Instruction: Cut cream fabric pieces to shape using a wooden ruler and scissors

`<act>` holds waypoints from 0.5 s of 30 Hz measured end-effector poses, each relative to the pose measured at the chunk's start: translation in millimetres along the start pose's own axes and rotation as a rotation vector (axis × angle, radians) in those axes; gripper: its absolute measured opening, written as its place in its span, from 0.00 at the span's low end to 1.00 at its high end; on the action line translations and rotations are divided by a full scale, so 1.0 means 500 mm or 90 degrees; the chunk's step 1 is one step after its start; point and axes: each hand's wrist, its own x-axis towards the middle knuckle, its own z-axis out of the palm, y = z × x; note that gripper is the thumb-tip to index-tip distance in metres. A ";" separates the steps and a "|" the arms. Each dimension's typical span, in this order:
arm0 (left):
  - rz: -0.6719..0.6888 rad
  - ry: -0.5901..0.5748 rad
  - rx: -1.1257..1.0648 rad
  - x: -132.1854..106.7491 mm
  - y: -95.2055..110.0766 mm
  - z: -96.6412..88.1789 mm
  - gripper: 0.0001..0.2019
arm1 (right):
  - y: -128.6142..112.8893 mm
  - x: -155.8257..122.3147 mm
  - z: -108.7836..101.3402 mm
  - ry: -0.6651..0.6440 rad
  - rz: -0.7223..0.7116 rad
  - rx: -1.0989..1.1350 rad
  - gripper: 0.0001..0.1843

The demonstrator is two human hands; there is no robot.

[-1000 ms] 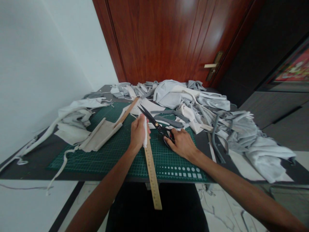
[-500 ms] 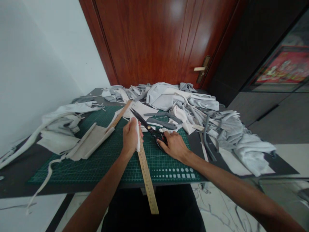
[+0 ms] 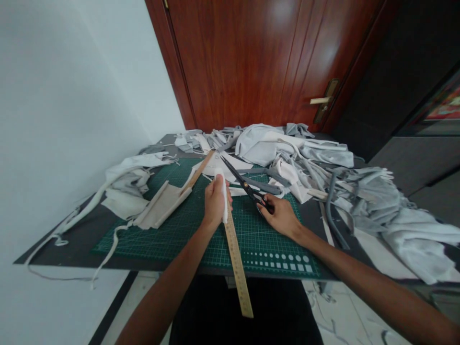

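My left hand (image 3: 214,201) is closed around a wooden ruler (image 3: 237,268) and a narrow white cloth piece (image 3: 225,206) that lies against it. The ruler's lower end sticks out past the table edge above my lap. To the right, my right hand (image 3: 282,218) has its fingers at the handles of black scissors (image 3: 235,172). Their blades are together and point up and left, towards cream cloth. Whether the scissors rest on the green cutting mat (image 3: 172,247) or are lifted off it, I cannot tell.
Heaped grey and white cloth scraps (image 3: 258,141) run along the back and down the right side. Left on the mat lies a beige cloth piece (image 3: 163,206) with a wooden strip (image 3: 201,168) in it. A wooden door (image 3: 251,62) stands behind; scraps litter the floor.
My view has turned left, so the scene sits further right. My right hand's fingers have closed onto the scissors' handles. The left hand keeps hold of ruler and white cloth.
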 end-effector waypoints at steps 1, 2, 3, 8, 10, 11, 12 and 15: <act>0.002 -0.001 -0.004 0.000 0.000 0.000 0.27 | 0.002 0.001 -0.001 0.000 -0.001 0.015 0.16; 0.003 -0.003 -0.008 -0.001 0.000 -0.001 0.27 | 0.003 0.001 -0.002 0.000 -0.005 0.026 0.15; 0.004 -0.004 -0.014 -0.001 0.001 -0.001 0.27 | 0.003 0.002 -0.004 0.001 -0.012 0.032 0.15; 0.007 -0.007 -0.028 0.001 -0.001 -0.003 0.27 | -0.005 0.000 -0.010 0.006 -0.043 0.009 0.13; 0.010 -0.004 -0.026 0.002 -0.003 -0.003 0.28 | -0.010 -0.003 -0.010 0.015 -0.052 -0.031 0.13; 0.012 -0.001 -0.023 0.002 -0.004 -0.003 0.28 | -0.012 -0.004 -0.010 0.019 -0.059 -0.056 0.14; 0.014 0.003 -0.021 0.002 -0.005 -0.003 0.28 | -0.013 -0.005 -0.010 0.021 -0.066 -0.082 0.14; 0.022 0.012 -0.011 0.001 -0.003 -0.003 0.28 | -0.016 -0.009 -0.007 0.020 -0.075 -0.139 0.15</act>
